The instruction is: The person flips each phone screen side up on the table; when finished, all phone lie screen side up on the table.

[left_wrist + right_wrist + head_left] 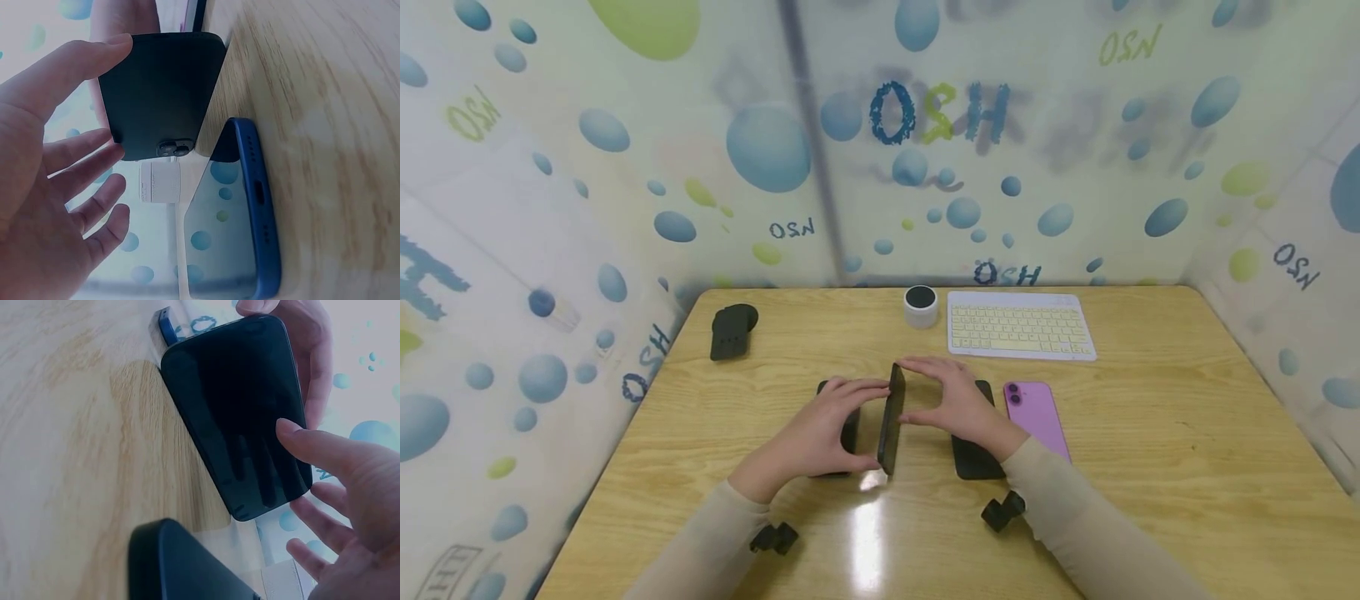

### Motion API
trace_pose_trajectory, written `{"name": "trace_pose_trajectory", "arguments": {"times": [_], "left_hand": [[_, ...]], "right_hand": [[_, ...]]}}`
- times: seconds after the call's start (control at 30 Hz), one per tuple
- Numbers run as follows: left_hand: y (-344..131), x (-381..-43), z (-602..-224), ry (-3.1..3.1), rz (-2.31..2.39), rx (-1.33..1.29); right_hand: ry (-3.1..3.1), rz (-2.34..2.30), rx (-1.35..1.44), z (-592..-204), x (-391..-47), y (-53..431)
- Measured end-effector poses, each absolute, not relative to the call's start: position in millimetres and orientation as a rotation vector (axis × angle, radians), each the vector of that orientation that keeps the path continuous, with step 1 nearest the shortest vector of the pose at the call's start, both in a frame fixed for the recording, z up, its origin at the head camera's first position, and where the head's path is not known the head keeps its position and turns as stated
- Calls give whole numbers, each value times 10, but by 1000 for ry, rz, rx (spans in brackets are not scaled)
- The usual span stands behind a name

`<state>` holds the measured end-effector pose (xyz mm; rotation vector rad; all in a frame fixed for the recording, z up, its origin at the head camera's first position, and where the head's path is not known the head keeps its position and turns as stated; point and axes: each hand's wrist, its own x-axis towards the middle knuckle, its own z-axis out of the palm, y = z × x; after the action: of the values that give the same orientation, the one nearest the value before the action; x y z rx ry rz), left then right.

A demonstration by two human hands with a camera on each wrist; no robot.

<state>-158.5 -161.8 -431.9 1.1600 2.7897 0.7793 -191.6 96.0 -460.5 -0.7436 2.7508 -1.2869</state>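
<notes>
A black phone (891, 421) stands tilted on its long edge at the table's middle, between both hands. My left hand (820, 429) grips its upper edge, thumb at the near corner and fingertips at the far corner. From the other side my right hand (958, 404) holds it, thumb pressed on the dark screen (231, 412) and a finger at its far corner. The left wrist view shows its back with a camera bump (175, 148). A blue-edged phone (265, 206) lies screen up beside the left hand. Another dark phone (976, 460) lies partly hidden under the right hand.
A pink phone (1037, 412) lies back up right of the dark one. Farther back are a white keyboard (1018, 327), a small white cylinder with a black top (921, 308) and a black object (732, 332) at the left. Patterned curtains border the wooden table (1165, 392).
</notes>
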Motion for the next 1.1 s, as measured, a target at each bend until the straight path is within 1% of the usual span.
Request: {"name": "trace_pose_trajectory", "arguments": {"times": [0.3,0.67,0.87,1.1], "left_hand": [[-1671,-1596,-4356,2794,794,1136],[-1705,-1598,-4363,2778,835,1124],[-1688,-1596,-4413,2814,716,1052],[-1611,-1574,-4496,2841,536,988]], "right_hand": [[2687,-1215,-703,-4658,-1969,983],[2688,-1103,-715,-4710,-1982,1008],[2716,-1044,-684,-4722,-1977,1047],[2687,-1011,-754,-4726,-2029,1132]]}}
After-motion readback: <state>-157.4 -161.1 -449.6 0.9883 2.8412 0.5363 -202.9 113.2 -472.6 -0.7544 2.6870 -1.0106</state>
